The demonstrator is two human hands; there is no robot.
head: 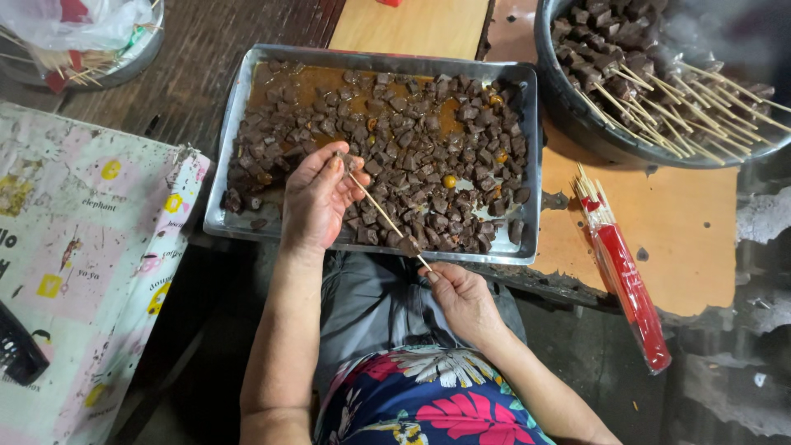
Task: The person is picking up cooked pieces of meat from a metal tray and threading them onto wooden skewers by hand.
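Right hand (461, 297) pinched on the near end of a thin bamboo skewer (383, 216), one dark meat cube (409, 245) already threaded low on it. Left hand (317, 198) closed on a cube at the skewer's far tip, over the metal tray (224, 177) of cubed meat in brown sauce. Threading under way, apparently; next push needs the tip centred and fingers kept off the point. Right: long red skewer packet (630, 288) on the orange board (700, 231). Far right: dark bowl (568, 99) of finished sticks. Left: pale patterned cloth (82, 247).
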